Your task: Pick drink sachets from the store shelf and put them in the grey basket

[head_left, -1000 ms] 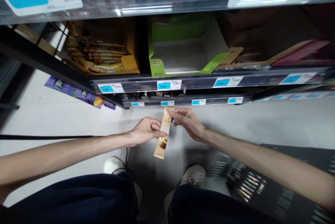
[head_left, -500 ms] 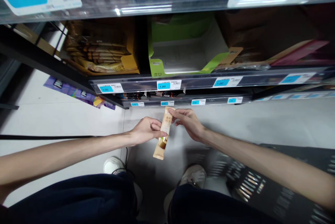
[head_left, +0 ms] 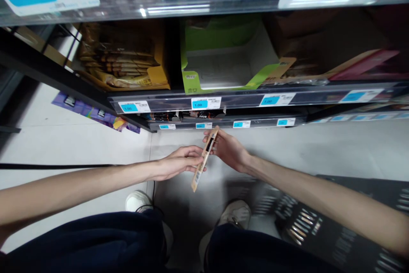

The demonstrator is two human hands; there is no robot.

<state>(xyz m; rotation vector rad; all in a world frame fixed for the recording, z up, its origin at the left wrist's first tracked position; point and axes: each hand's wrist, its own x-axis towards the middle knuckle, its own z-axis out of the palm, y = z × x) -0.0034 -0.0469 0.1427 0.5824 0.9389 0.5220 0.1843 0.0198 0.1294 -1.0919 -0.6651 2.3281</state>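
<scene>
A slim beige milk tea sachet (head_left: 199,173) is held between my two hands above the floor, tilted and seen nearly edge-on. A barcode and a dark strip show on the side turned up. My left hand (head_left: 180,163) pinches it around its middle, thumb on top and fingers beneath. At the upper end, my right hand (head_left: 230,149) is closed about the sachet, with its fingers partly hidden behind it. Over the hands, on the shelf, stands an open green carton (head_left: 192,82) with a white inside. To its left, a yellow carton (head_left: 161,78) holds several similar sachets.
The shelf edge (head_left: 243,99) with price tags runs just beyond my hands, above a lower shelf (head_left: 265,124). A dark printed carton (head_left: 306,226) sits at the right below my forearm. Purple packaging (head_left: 96,112) hangs at the left. My shoes (head_left: 234,214) are below.
The sachet has been turned from its printed front to its edge and barcode side. My right hand has rolled around its upper end; the left keeps its place at the middle.
</scene>
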